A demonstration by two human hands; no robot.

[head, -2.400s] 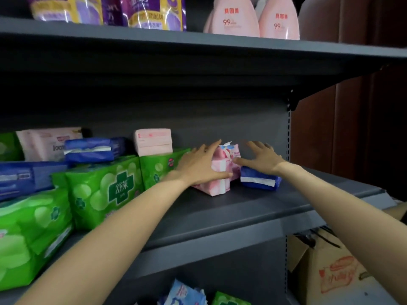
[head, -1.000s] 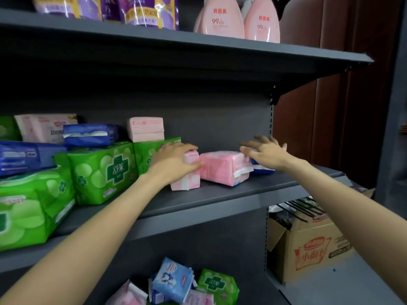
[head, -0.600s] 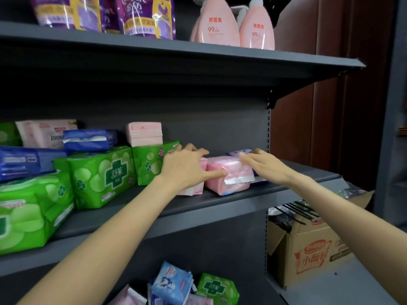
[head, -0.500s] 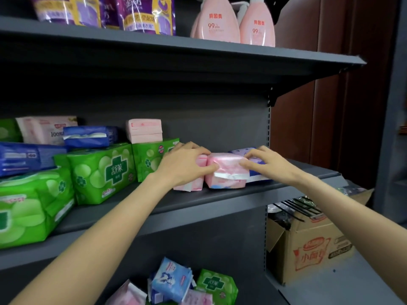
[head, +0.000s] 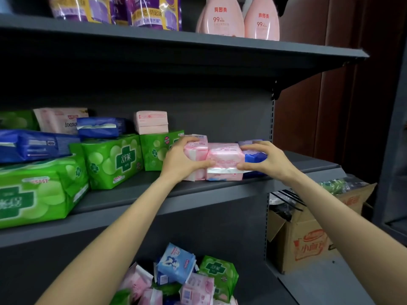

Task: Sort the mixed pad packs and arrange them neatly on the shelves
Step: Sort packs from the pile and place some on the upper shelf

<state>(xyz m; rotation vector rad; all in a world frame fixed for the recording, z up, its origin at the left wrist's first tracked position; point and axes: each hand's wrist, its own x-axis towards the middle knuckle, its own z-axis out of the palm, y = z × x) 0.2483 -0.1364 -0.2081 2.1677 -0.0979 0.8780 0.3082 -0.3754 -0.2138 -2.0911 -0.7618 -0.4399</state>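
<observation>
On the middle shelf (head: 123, 194), a pink pad pack (head: 225, 158) lies between both hands. My left hand (head: 182, 161) grips its left end, fingers curled over a second pink pack (head: 197, 148) standing just left of it. My right hand (head: 266, 159) grips the right end, thumb under and fingers on top. A blue pack (head: 253, 158) sits behind the right hand, partly hidden. Green packs (head: 112, 160) stand in a row to the left.
Blue packs (head: 35, 145) and pale pink packs (head: 150, 122) lie stacked on the green ones. A mixed heap of packs (head: 182, 278) fills the lower shelf. The top shelf holds purple bags (head: 145, 12) and pink bottles (head: 220, 18). An open cardboard box (head: 308, 234) stands at the right.
The pink pack, which lay flat on the shelf a second ago, is now clasped at both ends by my hands and turned onto its side beside the other pink pack.
</observation>
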